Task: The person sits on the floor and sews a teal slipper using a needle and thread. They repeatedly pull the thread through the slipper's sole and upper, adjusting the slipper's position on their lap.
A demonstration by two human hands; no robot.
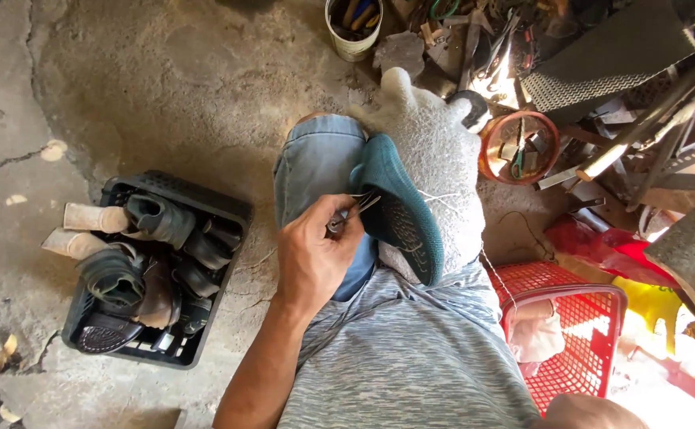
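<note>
The left hand (312, 258) comes up from the lower middle of the view, forearm angled in from below, the back of the hand towards the camera and the fingers curled tight round a thin metal tool (353, 213). The tool's tip points right and meets the edge of a teal shoe (399, 208). The right hand (435, 147) wears a thick whitish knit glove and lies beyond the shoe, bracing it from behind with the thumb stuck upward; how firmly its fingers close cannot be told, since the shoe hides them.

The shoe rests sole-up on the person's lap, against the knee of pale blue jeans (320, 163) and above a grey marled shirt (411, 357). A pale thread (443, 197) runs from the sole's edge across the glove.

On the concrete floor (165, 87) to the left sits a black plastic crate (185, 199) packed with dark and tan shoes. To the right stands a red plastic basket (594, 334) with a cloth in it. Beyond the glove lie a round orange tin (494, 151) holding small tools, a white can (353, 44) of tools, and a heap of metal scrap and rubber sheet.

The shoe's sole is teal, ribbed with fine dotted tread, narrow and curved.
</note>
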